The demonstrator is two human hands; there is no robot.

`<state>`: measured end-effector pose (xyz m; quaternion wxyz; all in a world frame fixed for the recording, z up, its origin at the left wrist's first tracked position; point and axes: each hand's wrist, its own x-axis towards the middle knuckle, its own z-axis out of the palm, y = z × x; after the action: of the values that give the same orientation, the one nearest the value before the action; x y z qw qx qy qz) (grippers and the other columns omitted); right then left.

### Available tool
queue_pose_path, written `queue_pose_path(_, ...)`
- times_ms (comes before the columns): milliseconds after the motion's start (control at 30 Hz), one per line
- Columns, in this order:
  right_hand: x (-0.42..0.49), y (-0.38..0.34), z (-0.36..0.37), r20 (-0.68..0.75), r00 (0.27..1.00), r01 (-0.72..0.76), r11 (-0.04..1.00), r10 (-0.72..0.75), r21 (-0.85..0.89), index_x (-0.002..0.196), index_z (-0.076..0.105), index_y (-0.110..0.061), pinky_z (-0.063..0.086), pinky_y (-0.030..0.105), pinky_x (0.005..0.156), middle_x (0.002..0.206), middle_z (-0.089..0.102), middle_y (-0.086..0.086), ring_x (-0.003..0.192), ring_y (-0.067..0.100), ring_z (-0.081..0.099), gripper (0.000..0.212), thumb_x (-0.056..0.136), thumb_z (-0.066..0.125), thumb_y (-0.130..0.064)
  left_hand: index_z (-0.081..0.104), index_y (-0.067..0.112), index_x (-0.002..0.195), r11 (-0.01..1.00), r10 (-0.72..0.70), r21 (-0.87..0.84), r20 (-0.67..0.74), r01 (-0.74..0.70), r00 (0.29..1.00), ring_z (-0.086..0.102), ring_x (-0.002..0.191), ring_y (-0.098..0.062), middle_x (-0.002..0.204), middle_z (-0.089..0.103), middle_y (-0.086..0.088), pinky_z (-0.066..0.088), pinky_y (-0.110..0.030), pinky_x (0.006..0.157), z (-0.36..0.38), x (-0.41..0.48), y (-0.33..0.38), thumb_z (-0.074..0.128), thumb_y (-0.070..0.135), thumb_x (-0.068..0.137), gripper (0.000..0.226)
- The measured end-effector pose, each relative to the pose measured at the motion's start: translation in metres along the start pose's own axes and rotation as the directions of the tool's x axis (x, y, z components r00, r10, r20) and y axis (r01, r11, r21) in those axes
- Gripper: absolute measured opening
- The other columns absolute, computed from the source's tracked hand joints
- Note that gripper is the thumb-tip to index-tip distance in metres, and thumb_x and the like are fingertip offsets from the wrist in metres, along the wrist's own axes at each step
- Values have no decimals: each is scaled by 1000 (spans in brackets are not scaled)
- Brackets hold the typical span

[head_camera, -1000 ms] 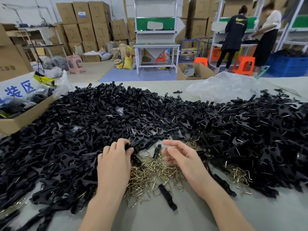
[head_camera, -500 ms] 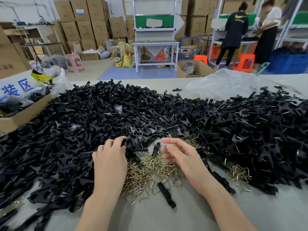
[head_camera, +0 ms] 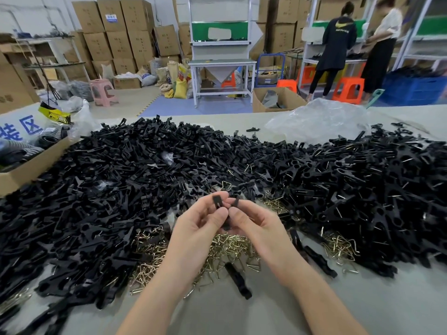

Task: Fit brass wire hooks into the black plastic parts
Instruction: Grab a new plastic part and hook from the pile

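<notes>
Hands work close together above the bench [head_camera: 362,305], thumbs nearly touching. The left hand [head_camera: 196,228] pinches a slotted part [head_camera: 217,200] between thumb and curled fingers [head_camera: 205,205], its slotted end pointing up. The right hand [head_camera: 256,226] grips a narrow part [head_camera: 234,201] the same way, its fingers [head_camera: 251,209] curled round the lower end. The two parts stand side by side, just beside each other at the top; I cannot tell whether they join lower down behind the thumbs, or whether a hook is in either.

Directly beneath the hands lies a pile of brass hooks [head_camera: 232,245], with a smaller pile [head_camera: 338,245] off to the right. A single black part [head_camera: 238,280] lies on the bench near the front edge of the hooks. A wide heap [head_camera: 121,189] of black parts covers the bench to the left, behind and to the right. A cardboard box [head_camera: 29,168] sits at the left edge and a clear bag [head_camera: 319,119] at the far right. Two people [head_camera: 336,44] stand at shelves in the background.
</notes>
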<state>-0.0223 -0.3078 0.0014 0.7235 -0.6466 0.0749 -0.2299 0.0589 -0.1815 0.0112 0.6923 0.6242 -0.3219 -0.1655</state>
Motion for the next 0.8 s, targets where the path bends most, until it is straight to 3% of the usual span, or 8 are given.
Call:
queue_pose_path(200,1,4,-3,-65,997,-34,999,35,17,110,76,-24,60,33,87,109,77,3,98,20,73,19,99,61,-21,72,41,104,998,-23,-65,-141,14,990,72,94,-11,99,76,2,56,-21,77,0,0,1,58,19,97,27)
queue_pose_path(300,4,4,-4,-133,988,-52,987,73,153,108,77,-22,61,37,86,111,75,8,99,24,73,21,92,64,-28,67,35,113,998,-56,-23,-193,52,980,71,89,-9,98,76,3,56,-24,73,-2,1,-1,54,20,102,23)
queue_pose_path(400,7,2,-7,-173,974,-86,941,150,328,97,80,-21,61,33,81,109,75,12,98,25,74,18,83,70,-27,59,27,123,994,-108,-38,-166,104,980,70,83,-9,102,77,4,54,-24,70,-4,3,-2,48,19,105,23)
queue_pose_path(467,7,1,-9,-177,967,-105,922,181,372,89,80,-19,61,33,81,111,73,17,102,29,74,16,77,77,-29,58,20,126,982,-146,-136,-108,130,983,69,84,-13,105,77,-2,54,-23,70,-3,3,-1,45,15,105,25)
queue_pose_path(533,7,1,-10,-178,968,-109,935,178,338,94,76,-11,61,33,81,114,72,20,102,29,73,32,74,81,-36,57,14,128,953,-165,-263,-40,149,986,69,85,-16,105,76,-7,55,-23,71,-2,2,0,45,11,104,28)
queue_pose_path(600,7,0,-10,-172,974,-102,960,151,262,101,72,-7,61,32,75,111,74,18,93,26,73,49,73,79,-46,58,10,130,922,-164,-353,11,158,986,69,86,-17,101,75,-7,56,-23,72,-2,1,1,49,11,99,32)
queue_pose_path(733,7,0,-11,-132,980,-110,956,150,272,82,73,-21,49,23,46,80,73,6,52,13,60,33,71,75,-52,57,13,135,898,-152,-411,46,157,987,69,89,-20,99,72,-9,57,-24,74,-3,0,4,58,14,86,48)
queue_pose_path(800,7,3,-10,-118,978,-126,940,171,316,94,69,-14,46,21,44,72,68,5,48,10,55,40,73,74,-47,56,18,136,900,-143,-412,36,145,989,68,89,-21,100,73,-10,59,-27,78,-3,0,4,60,15,86,51)
